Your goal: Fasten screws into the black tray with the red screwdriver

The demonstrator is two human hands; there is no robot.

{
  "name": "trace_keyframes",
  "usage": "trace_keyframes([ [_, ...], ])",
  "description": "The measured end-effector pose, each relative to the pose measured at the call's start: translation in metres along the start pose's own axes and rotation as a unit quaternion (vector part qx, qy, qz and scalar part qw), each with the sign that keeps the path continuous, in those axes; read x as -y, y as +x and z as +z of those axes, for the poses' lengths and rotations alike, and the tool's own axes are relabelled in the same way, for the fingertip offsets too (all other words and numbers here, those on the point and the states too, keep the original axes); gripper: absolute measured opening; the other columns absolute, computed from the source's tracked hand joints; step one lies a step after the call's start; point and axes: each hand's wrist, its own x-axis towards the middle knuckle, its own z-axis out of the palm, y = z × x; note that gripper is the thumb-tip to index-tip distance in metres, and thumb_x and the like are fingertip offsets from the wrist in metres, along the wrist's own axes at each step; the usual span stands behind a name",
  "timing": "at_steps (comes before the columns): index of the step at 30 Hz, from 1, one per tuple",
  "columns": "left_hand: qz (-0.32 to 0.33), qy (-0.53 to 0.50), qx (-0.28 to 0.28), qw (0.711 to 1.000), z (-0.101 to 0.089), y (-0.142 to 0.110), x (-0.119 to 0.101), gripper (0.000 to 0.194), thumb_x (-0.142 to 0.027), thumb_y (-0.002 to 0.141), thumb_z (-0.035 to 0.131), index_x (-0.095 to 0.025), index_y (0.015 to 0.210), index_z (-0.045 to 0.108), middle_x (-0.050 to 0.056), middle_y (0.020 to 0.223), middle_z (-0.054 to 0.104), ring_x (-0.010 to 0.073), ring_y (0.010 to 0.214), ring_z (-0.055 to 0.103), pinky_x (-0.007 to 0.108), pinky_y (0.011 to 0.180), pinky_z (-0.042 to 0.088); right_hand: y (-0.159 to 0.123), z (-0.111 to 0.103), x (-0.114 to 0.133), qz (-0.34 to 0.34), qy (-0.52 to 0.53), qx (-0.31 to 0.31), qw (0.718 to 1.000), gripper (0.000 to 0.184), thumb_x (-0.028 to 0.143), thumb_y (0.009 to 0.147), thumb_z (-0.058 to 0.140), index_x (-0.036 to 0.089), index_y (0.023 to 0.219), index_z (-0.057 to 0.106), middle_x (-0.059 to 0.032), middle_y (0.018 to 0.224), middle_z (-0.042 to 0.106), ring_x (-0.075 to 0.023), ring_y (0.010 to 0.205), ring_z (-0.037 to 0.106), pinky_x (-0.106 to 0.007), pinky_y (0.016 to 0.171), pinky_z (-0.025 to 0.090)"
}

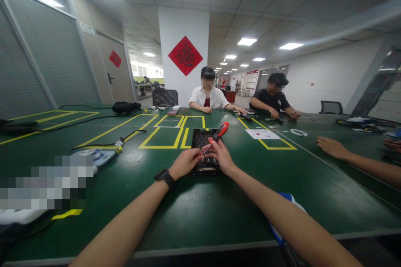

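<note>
A screwdriver (221, 131) with a red and black handle leans up and to the right, its thin metal shaft pointing down and left. My right hand (223, 156) is closed around the lower handle and shaft. At the shaft's tip, the fingers of my left hand (187, 162) are pinched together; what they hold, if anything, is too small to make out. A dark watch sits on the left wrist. Both hands are over an open black case (198, 135) lying on the green table (188, 212). Its dark inside shows a pattern of compartments, partly covered by my fingers.
Yellow tape (159, 147) marks rectangles on the table. A printed paper sheet (263, 134) and a white ring (298, 132) lie to the right. Cables and a black pouch (126, 107) lie left. Two people sit opposite; another person's arm (360, 162) reaches in from the right.
</note>
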Motion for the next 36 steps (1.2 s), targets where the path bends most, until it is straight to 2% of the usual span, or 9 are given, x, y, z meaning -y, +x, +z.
trace_keyframes([
  [5, 0.001, 0.012, 0.005, 1.0, -0.0011, -0.0006, -0.0021, 0.024, -0.031, 0.084, 0.041, -0.016, 0.079, 0.058, 0.003, 0.072, 0.057, 0.0136, 0.067, 0.049, 0.023, 0.061, 0.035, 0.0006, -0.0001, -0.0009, 0.0, -0.002, -0.001, 1.0, 0.035, 0.041, 0.077, 0.051, 0.02, 0.104, 0.049, -0.0033, 0.076, 0.062, -0.0136, 0.069, 0.06, -0.028, 0.06, 0.051],
  [11, -0.015, 0.016, -0.003, 1.0, 0.003, -0.0013, 0.0008, 0.021, -0.038, 0.078, 0.05, -0.017, 0.08, 0.055, -0.002, 0.064, 0.052, 0.0107, 0.056, 0.044, 0.021, 0.055, 0.032, -0.0013, 0.002, 0.0031, -0.002, -0.009, 0.006, 1.0, 0.033, 0.041, 0.076, 0.052, 0.02, 0.102, 0.049, -0.003, 0.077, 0.062, -0.0137, 0.071, 0.06, -0.027, 0.06, 0.051],
  [16, -0.011, 0.016, -0.013, 1.0, 0.0025, -0.0011, 0.0019, 0.02, -0.037, 0.078, 0.05, -0.017, 0.077, 0.054, -0.002, 0.062, 0.05, 0.0105, 0.056, 0.043, 0.021, 0.055, 0.032, -0.0016, 0.0024, 0.0031, -0.007, 0.0, -0.001, 1.0, 0.034, 0.042, 0.075, 0.053, 0.021, 0.102, 0.05, -0.0027, 0.077, 0.062, -0.0143, 0.073, 0.06, -0.027, 0.06, 0.051],
  [22, 0.002, 0.007, 0.002, 1.0, 0.0, -0.0016, 0.0017, 0.019, -0.03, 0.083, 0.043, -0.017, 0.079, 0.056, 0.001, 0.068, 0.056, 0.0124, 0.062, 0.048, 0.022, 0.059, 0.034, -0.0001, -0.0002, 0.0, 0.017, -0.004, 0.007, 1.0, 0.034, 0.043, 0.078, 0.049, 0.019, 0.101, 0.051, -0.0046, 0.078, 0.063, -0.0134, 0.069, 0.059, -0.028, 0.06, 0.05],
  [28, -0.001, 0.008, 0.012, 1.0, -0.0017, -0.0019, -0.0008, 0.026, -0.032, 0.085, 0.038, -0.017, 0.08, 0.058, 0.002, 0.069, 0.057, 0.0129, 0.064, 0.05, 0.022, 0.06, 0.034, 0.0009, -0.0025, -0.0036, 0.011, -0.032, -0.003, 0.999, 0.034, 0.044, 0.077, 0.049, 0.018, 0.098, 0.052, -0.0052, 0.077, 0.063, -0.0128, 0.066, 0.058, -0.023, 0.054, 0.047],
  [31, -0.01, 0.012, 0.009, 1.0, -0.0014, -0.0019, -0.0024, 0.025, -0.035, 0.084, 0.041, -0.017, 0.082, 0.058, 0.002, 0.071, 0.058, 0.0126, 0.063, 0.049, 0.022, 0.06, 0.034, 0.0012, -0.0023, -0.0046, 0.004, -0.043, -0.008, 0.999, 0.034, 0.044, 0.077, 0.049, 0.018, 0.098, 0.052, -0.0053, 0.076, 0.063, -0.0123, 0.064, 0.057, -0.021, 0.05, 0.044],
  [36, -0.026, 0.016, -0.01, 0.999, 0.0014, -0.0017, -0.0012, 0.022, -0.039, 0.078, 0.05, -0.017, 0.079, 0.055, -0.002, 0.064, 0.054, 0.0105, 0.055, 0.045, 0.021, 0.054, 0.032, 0.0009, -0.0009, -0.0038, -0.004, -0.042, 0.007, 0.999, 0.032, 0.043, 0.079, 0.048, 0.018, 0.097, 0.051, -0.0041, 0.075, 0.063, -0.0106, 0.059, 0.056, -0.02, 0.049, 0.043],
])
